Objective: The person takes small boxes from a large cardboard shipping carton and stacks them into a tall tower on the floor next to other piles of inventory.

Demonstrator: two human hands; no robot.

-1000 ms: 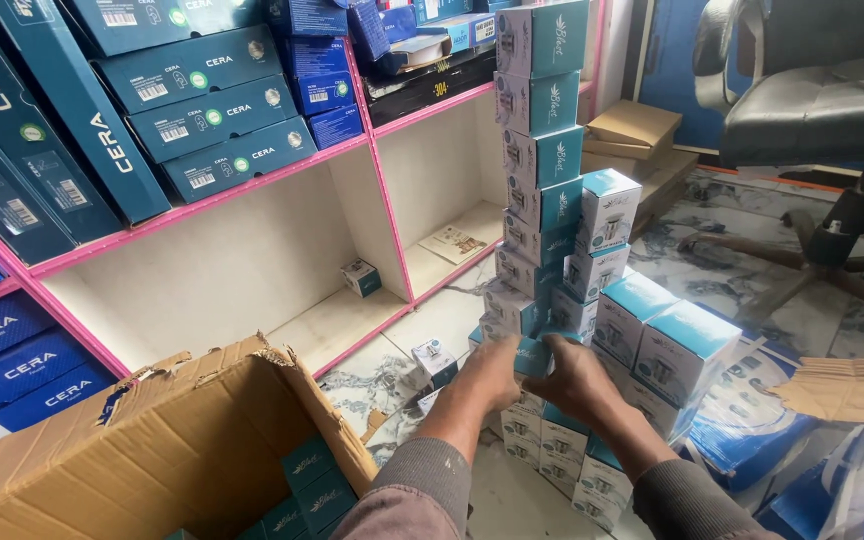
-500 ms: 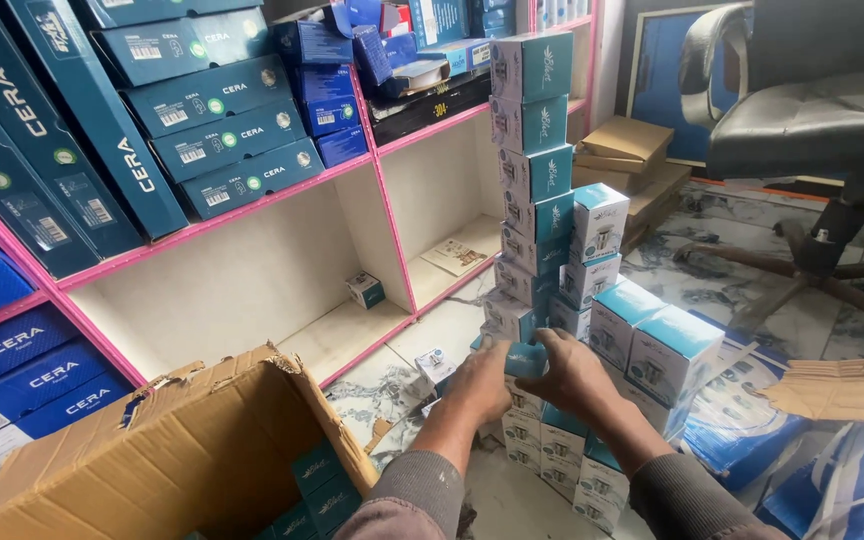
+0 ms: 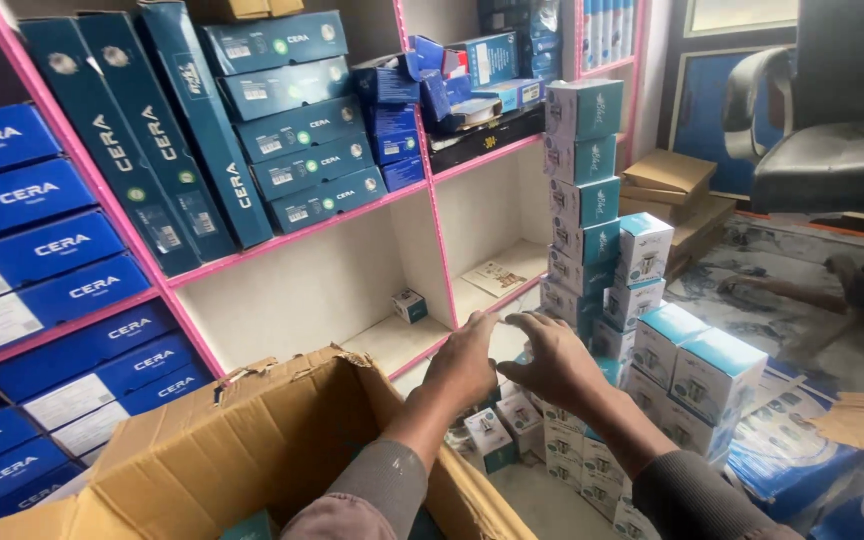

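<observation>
Two hands: left hand [image 3: 467,362] and right hand [image 3: 552,360] are open, side by side, holding nothing.
Stack: tall stack of teal boxes [image 3: 582,210] stands upright on the floor, just ahead of the right hand.
Nearer: right hand.
Carton: cardboard box [image 3: 252,440] sits open below the left arm.

Two hands: left hand [image 3: 467,362], right hand [image 3: 557,362]; one open cardboard carton [image 3: 252,450]; one black office chair [image 3: 837,140].

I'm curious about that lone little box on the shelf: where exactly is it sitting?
The small box sits alone in the bottom white compartment, near the pink divider, above the open cardboard carton and left of the left hand.
</observation>
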